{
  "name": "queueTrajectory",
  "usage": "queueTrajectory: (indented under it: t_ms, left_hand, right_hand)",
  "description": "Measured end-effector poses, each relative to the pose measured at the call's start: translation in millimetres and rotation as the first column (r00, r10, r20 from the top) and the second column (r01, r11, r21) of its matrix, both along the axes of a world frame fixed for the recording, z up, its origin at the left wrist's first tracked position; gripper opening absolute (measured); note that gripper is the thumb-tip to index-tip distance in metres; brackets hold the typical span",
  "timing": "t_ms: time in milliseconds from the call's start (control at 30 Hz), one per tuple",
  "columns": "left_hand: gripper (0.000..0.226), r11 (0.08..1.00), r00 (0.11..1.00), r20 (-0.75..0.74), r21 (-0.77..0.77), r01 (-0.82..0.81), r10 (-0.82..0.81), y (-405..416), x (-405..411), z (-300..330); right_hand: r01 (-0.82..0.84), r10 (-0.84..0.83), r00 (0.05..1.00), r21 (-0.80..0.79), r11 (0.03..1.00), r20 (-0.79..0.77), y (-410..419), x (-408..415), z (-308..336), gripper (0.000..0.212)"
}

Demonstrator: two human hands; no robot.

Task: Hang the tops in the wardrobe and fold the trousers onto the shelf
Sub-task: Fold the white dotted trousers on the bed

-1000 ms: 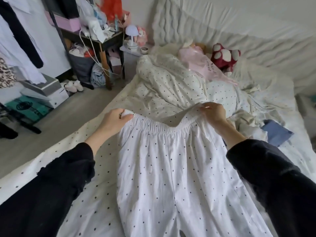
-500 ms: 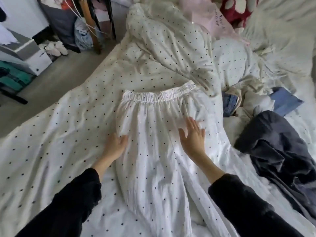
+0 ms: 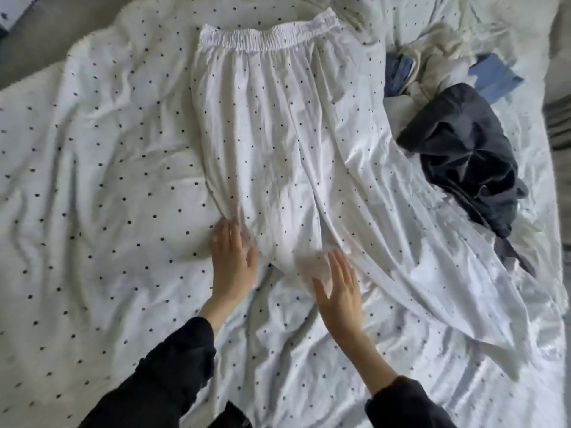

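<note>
We see the polka-dot bed sheet [image 3: 92, 180] under the white dotted trousers [image 3: 278, 134], spread flat, waistband far from us. A dark garment [image 3: 463, 156] lies right of them. Our left hand [image 3: 232, 264] and right hand [image 3: 338, 291] press flat on the trouser legs, fingers straight, dark-sleeved forearms reaching forward.

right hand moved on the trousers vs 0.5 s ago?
Yes. The right hand has slid down the spotted trousers, away from the elastic waistband toward the leg end; it lies flat on the fabric.
</note>
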State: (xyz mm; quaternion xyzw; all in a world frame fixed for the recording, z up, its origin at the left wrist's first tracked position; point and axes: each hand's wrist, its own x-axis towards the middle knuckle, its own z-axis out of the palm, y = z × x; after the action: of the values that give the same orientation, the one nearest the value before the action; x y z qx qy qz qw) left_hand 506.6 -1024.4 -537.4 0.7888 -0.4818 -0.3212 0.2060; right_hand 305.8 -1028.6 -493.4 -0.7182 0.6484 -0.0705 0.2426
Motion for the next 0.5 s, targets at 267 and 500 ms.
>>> queueTrajectory:
  t_ms: [267, 500]
  left_hand:
    - [0.056, 0.992, 0.926, -0.375, 0.097, 0.077, -0.035, 65.7, -55.6, 1.1]
    - [0.054, 0.916, 0.588, -0.702, 0.316, -0.246, 0.401, 98.2, -91.5, 26.3]
  right_hand:
    - [-0.246, 0.146, 0.883, -0.175, 0.953, -0.446, 14.9, -73.7, -22.7, 0.073]
    - [-0.232, 0.219, 0.972, -0.218, 0.948, -0.085, 35.8, -81.1, 24.2, 0.017]
